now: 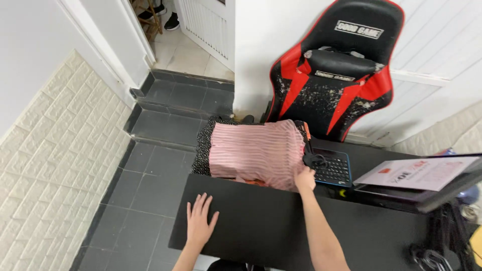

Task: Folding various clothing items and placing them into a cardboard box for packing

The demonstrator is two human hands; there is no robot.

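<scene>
The left hand lies flat, fingers spread, on the black tabletop while the right hand pinches the folded pink striped cloth, unmoved from its pile.

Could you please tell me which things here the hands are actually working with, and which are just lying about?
In hand:
- pink striped garment, gripped at its edge by the right hand
- black table, left hand flat on it

Lying about:
- keyboard
- red and black chair
- printed sheet
- dotted dark fabric
</scene>
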